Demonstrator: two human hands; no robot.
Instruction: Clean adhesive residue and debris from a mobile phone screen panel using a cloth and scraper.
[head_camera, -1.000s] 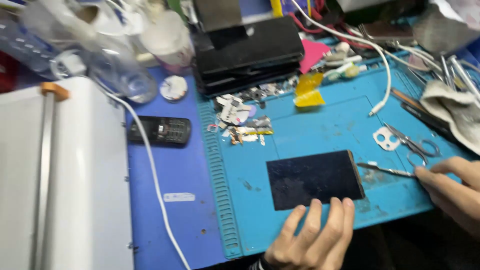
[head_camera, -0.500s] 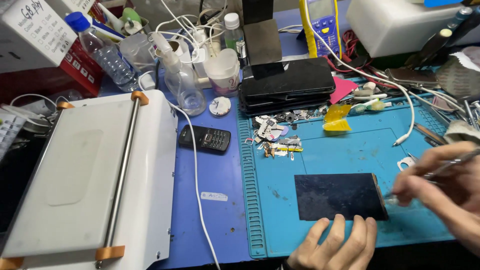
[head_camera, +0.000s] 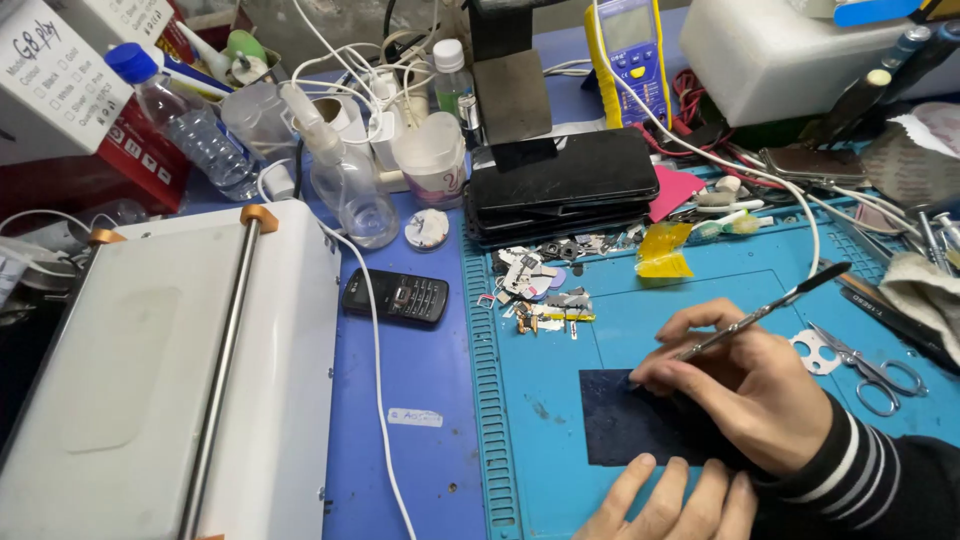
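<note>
- Two hands are seen at work over a blue mat (head_camera: 740, 275), with clutter ranged behind it.
- At far left a white machine (head_camera: 150, 380) with a metal bar is set, and a white cable (head_camera: 378, 400) is draped past it.
- A black keypad phone (head_camera: 396, 296) is laid just beside that cable.
- Small loose parts (head_camera: 540, 295) are scattered at the mat's upper left.
- A dark flat panel (head_camera: 625, 425) is laid on the mat near its front edge.
- The left hand (head_camera: 670, 500) is spread open, fingers resting at the panel's front edge; nothing is gripped.
- The right hand (head_camera: 750, 385) is closed around a thin metal tool (head_camera: 760, 318), whose tip is pressed to the panel's top edge.
- Scissors (head_camera: 875, 365) are left at far right.
</note>
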